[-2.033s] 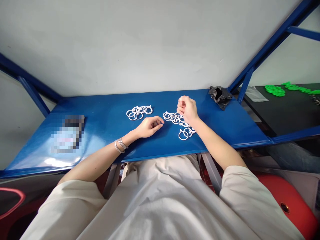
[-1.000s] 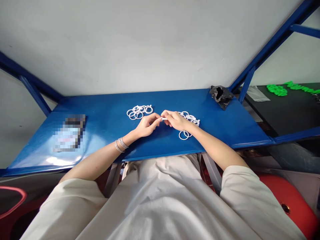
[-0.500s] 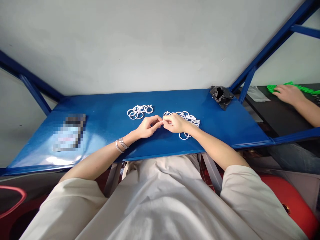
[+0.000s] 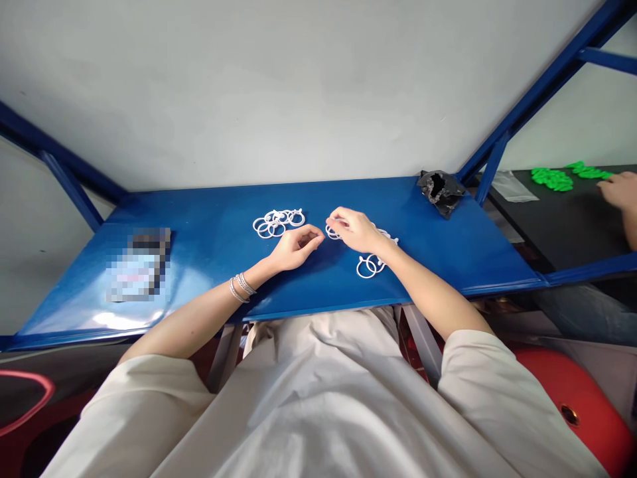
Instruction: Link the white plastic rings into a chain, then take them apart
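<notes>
White plastic rings with small knobs lie in two groups on the blue table (image 4: pixel 209 206). My left hand (image 4: pixel 294 248) is in front of the left ring group (image 4: pixel 271 224), thumb and fingertips brought together. Anything between those fingertips is too small to make out. Over the right ring group (image 4: pixel 368 267) my right hand (image 4: pixel 355 230) is bent downward, its fingers loosely curved and a little apart. Its fingertips are at a white ring (image 4: pixel 332 232) on the near-left edge of that group. The hand and wrist cover part of the pile.
A torn black plastic bag (image 4: pixel 440 192) lies at the back right corner. On the left is a blurred-out flat object (image 4: pixel 139 264). Blue frame bars (image 4: pixel 535 89) rise at both sides. At the neighbouring black table, another person's hand (image 4: pixel 621 192) is near green pieces (image 4: pixel 552 178).
My hands, joined at the fingertips before, have parted. The right has moved up over the rings; the left has barely shifted. The other person's hand has moved right, off the green pieces.
</notes>
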{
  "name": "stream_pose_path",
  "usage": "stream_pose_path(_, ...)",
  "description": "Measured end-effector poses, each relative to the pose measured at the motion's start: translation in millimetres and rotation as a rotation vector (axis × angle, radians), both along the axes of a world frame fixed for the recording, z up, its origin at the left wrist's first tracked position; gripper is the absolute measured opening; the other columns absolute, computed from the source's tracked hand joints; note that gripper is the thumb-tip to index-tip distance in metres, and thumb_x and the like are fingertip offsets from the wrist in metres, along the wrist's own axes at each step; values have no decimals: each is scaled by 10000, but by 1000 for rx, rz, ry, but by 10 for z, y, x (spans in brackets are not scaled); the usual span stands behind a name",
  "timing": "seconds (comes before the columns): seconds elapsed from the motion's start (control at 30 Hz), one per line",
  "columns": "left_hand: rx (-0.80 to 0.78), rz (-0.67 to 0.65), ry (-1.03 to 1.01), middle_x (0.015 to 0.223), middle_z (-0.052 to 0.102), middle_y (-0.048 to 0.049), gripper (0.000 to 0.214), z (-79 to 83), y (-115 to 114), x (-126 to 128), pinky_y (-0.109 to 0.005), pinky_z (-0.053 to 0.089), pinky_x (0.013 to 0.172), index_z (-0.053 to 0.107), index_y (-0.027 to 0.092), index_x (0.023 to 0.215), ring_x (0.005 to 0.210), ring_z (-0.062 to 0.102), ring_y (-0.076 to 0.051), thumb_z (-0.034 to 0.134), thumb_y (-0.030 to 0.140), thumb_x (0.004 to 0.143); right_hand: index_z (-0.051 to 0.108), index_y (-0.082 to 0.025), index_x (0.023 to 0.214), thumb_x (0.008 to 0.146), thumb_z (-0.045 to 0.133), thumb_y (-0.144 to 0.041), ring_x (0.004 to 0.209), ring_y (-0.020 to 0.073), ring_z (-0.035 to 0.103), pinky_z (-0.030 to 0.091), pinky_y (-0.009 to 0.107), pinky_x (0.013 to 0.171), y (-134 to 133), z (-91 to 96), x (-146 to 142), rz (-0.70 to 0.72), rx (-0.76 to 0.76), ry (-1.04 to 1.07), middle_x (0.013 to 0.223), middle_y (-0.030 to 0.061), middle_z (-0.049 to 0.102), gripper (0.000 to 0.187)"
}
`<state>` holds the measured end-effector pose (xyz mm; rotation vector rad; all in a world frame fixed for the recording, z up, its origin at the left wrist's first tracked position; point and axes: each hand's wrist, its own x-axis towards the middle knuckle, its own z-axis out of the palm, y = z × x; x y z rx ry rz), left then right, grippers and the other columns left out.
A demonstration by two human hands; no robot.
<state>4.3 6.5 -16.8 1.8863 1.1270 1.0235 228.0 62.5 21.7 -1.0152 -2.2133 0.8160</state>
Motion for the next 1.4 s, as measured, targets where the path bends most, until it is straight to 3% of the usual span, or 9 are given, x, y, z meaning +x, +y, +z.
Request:
stream_pose_path(0.1, 29, -35, 94, 713, 666, -17, 377, 36, -18, 11, -223, 421, 511, 706, 156, 973, 533, 510, -95, 608, 519, 1012, 605, -214, 911, 1029, 465, -732, 708, 180, 589, 403, 289, 665, 142, 13, 94, -172, -38, 87, 749, 18, 647, 550)
stream_pose_path(0.2, 33, -99, 174, 647, 630, 0, 346, 53, -29, 16, -226, 409, 515, 713, 158, 921, 518, 489, -95, 616, 480, 1005, 584, -215, 856, 986, 440, -839, 524, 153, 513, 347, 277, 511, 246, 19, 148, -254, -286, 123, 624, 12, 592, 654)
stream_pose_path(0.33, 61, -44, 133, 705, 648, 14, 342, 31, -26, 20, -217, 416, 501, 678, 164, 1114, 491, 492, -83, 639, 483, 996, 601, -185, 988, 962, 425, -872, 363, 114, 434, 209, 264, 351, 226, 62, 126, -166, -681, 186, 654, 56, 660, 710)
stream_pose_path(0.47, 101, 7, 53, 868, 673, 1, 521, 22, -4, 10, -208, 441, 504, 598, 180, 1321, 497, 519, -62, 734, 516, 947, 599, -174, 1024, 949, 528, -831, 457, 155, 621, 323, 246, 301, 43, 83, 14, -5, -765, 220, 770, 86, 700, 665)
stream_pose_path(0.57, 176, -65, 57, 921, 679, -38, 402, 33, -6, 6, -219, 445, 517, 709, 179, 1144, 521, 508, -58, 723, 536, 959, 586, -187, 1021, 932, 627, -786, 575, 175, 702, 469, 237, 360, -94, 35, -85, 128, -739, 210, 803, 59, 689, 606)
stream_pose_path(0.7, 275, -55, 87, 865, 687, -52, 330, 45, -39, 17, -247, 454, 548, 747, 180, 971, 537, 511, -82, 660, 497, 1008, 598, -198, 1087, 982, 607, -730, 611, 164, 675, 488, 240, 426, -118, -62, -156, 190, -641, 163, 794, 20, 669, 542)
stream_pose_path(0.97, 391, 406, 278, 855, 657, -50, 173, 28, 126, -124, -317, 483, 691, 650, 196, 931, 695, 584, -166, 673, 366, 951, 711, -180, 1036, 937, 753, -422, 940, 249, 639, 512, 395, 894, 137, -127, 2, -188, 103, -31, 997, 95, 698, 265)
stream_pose_path(1.17, 443, 626, 519, 997, 632, -125, 174, -34, 215, -222, -424, 514, 837, 581, 219, 919, 959, 614, -300, 711, 332, 897, 742, -145, 1066, 930, 767, -429, 987, 314, 638, 492, 446, 908, 182, -191, 15, -211, 31, -358, 943, 120, 668, 316)
stream_pose_path(1.4, 416, 591, 640, 988, 614, -174, 208, -193, 252, -289, -519, 507, 868, 589, 181, 1032, 967, 624, -375, 665, 178, 838, 712, -167, 875, 973, 652, -267, 885, 254, 639, 488, 395, 837, 188, -159, 67, -199, 101, -271, 922, 120, 690, 153)
